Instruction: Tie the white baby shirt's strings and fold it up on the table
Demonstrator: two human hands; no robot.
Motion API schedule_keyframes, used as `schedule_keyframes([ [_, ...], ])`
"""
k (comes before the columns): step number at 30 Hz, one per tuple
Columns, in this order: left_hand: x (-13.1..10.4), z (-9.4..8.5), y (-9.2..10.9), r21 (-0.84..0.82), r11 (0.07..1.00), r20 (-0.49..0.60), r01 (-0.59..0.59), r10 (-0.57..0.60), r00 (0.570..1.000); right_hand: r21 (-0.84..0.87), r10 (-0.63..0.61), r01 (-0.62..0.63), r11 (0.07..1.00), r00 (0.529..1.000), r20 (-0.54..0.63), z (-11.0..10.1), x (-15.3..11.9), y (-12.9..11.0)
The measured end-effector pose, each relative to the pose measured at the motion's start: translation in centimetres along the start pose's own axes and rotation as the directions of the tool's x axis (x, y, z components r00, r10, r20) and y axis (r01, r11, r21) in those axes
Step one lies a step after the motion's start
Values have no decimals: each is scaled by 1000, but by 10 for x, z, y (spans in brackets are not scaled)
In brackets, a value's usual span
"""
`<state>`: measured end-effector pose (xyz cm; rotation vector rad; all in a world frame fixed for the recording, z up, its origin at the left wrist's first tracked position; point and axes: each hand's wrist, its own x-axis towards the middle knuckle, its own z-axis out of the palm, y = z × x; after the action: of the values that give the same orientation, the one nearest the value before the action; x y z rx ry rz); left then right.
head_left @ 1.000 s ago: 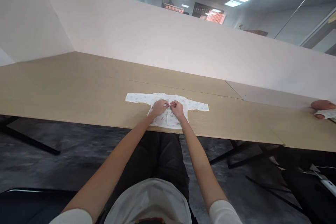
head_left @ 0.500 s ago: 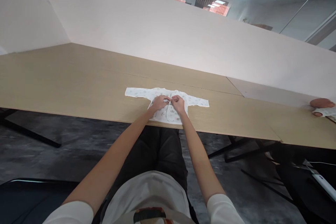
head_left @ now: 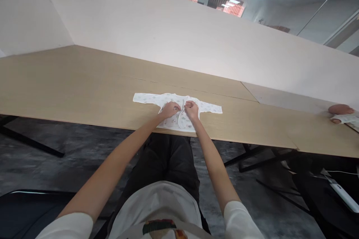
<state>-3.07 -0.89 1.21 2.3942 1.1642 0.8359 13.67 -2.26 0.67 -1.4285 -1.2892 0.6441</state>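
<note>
So the shirt [head_left: 184, 122] is spread out on the surface [head_left: 106, 93], hem down by the near edge right in front of the person, a sleeve out to each side. Both hands are over its front, close to where the two halves come together.

What's just changed is small: half a second ago the fingertips were practically meeting, and now there's a slim gap between them. Looks like the left hand [head_left: 169, 110] eased back a touch, while the right hand [head_left: 192, 110] pretty much stayed put. The shirt itself hasn't really shifted.

Fingers-wise, the left ones are curled, thumb close to the fingertips, and I honestly can't tell if there's any cloth in there. The right ones are bunched in what looks like a pinch at the front edge — again, too small to say what's in it, if anything.

My read: it's fiddly fingertip work at the front, and that little gap may mean one bit of handling was let go — or just a regrip.
</note>
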Motion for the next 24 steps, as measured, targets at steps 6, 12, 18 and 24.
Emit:
schedule_keyframes([
  [6, -25, -11, 10, 63, 997, 87, -33, 27, 996, -190, -63, 120, 974, 958, 281, -14, -39, -15],
  [12, -27, -11, 27, 119, 990, 75, 76, -85, 994, -279, -57, 134, 951, 962, 269, -9, -48, -25],
  [18, -30, -10, 27, 46, 997, 40, 68, -70, 997, -183, 87, -35, 982, 956, 281, -17, -40, -24],
  [24, -30, -7, 28, 66, 997, -7, -49, 49, 999, -127, 183, -154, 980, 945, 270, -19, -39, -25],
])
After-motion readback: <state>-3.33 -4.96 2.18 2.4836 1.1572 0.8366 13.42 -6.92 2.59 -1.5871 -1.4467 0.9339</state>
